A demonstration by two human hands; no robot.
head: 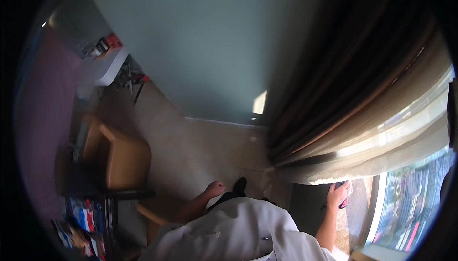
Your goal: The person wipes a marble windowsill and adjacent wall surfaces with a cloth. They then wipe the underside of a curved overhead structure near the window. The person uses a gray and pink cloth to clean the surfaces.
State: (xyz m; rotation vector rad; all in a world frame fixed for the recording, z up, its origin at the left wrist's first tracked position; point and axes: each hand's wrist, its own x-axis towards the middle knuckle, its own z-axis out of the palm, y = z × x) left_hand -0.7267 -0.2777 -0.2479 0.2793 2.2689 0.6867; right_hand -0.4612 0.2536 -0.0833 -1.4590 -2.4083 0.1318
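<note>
My right hand grips a small dark and red object, too blurred to name, beside the sunlit window. Just above that hand hangs the lower edge of a sheer cream curtain, with a dark brown curtain next to it. My left hand is at my side over the tiled floor, its fingers curled in with nothing seen in them. Near it a dark shoe shows on the floor.
Brown wooden furniture stands at the left, near folded colourful cloths. Beyond are a white table with small items and a bed with a purple cover. A pale wall rises ahead; a window is at the right.
</note>
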